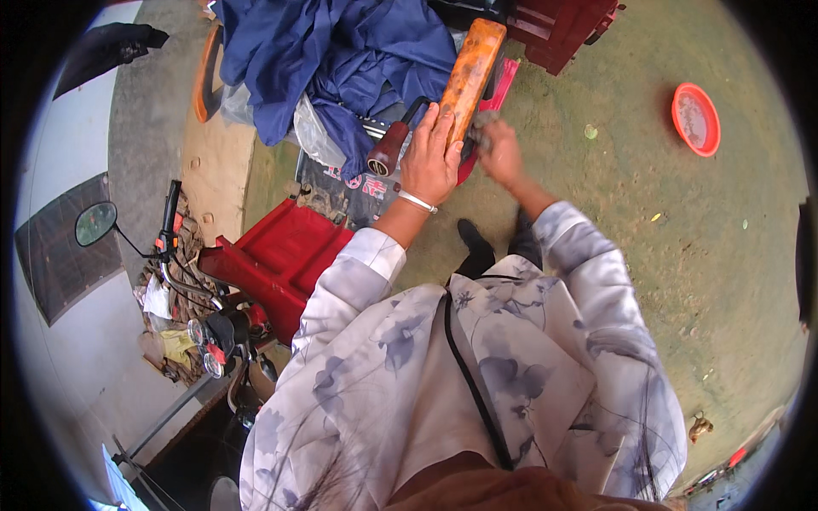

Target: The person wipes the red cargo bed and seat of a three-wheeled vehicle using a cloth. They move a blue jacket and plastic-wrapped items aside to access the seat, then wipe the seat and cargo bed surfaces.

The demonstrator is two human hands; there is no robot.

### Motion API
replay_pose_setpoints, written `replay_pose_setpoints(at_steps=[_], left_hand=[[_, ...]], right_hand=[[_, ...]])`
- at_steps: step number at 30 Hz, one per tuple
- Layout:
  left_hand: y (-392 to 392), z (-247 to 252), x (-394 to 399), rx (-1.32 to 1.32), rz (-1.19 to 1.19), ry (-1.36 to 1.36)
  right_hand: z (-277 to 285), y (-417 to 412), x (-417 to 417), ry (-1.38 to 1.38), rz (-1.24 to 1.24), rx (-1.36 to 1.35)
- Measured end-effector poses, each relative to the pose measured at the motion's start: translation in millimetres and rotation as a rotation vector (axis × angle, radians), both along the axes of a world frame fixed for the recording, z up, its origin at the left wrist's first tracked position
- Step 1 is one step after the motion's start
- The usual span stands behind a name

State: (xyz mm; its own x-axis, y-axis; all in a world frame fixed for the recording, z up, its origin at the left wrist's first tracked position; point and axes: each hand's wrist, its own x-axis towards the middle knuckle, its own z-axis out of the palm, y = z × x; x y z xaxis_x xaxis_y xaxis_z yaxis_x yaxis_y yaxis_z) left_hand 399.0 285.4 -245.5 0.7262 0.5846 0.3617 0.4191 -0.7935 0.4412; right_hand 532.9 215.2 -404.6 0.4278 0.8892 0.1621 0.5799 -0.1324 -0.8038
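Observation:
My left hand (429, 156) lies over the lower end of a glossy orange wood-patterned armrest (476, 70), its fingers pointing up along it. Beside that hand is a lever with a dark red grip (388, 150). My right hand (501, 153), blurred, grips a bunched grey cloth (484, 128) against the armrest's right side. Part of the cloth is hidden by the fingers. Just beyond it a bright pink panel (501, 86) shows. Dark blue fabric (358, 51) is heaped to the left of the armrest, with clear plastic sheeting (313, 137) under it.
On my left stands a red vehicle body panel (294, 239) with handlebars (192, 287) and a round mirror (96, 223). A dark red metal part (556, 29) juts in at the top. An orange-red basin (696, 121) sits on the concrete floor (613, 191) to the right.

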Motion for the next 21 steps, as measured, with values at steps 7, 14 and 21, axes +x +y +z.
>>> replay_pose_setpoints(at_steps=[7,14,21], left_hand=[[0.0,4.3,2.0,0.008,0.028,-0.031],[-5.3,-4.2,-7.2,-0.104,0.198,-0.002],[-5.6,-7.6,-16.3,-0.253,0.194,0.058]], right_hand=[[4.3,64.1,73.9,-0.175,-0.258,0.103],[31.4,-40.4,32.3,0.35,-0.132,-0.178],[220.5,-1.4,-34.4,0.064,0.247,0.329]])
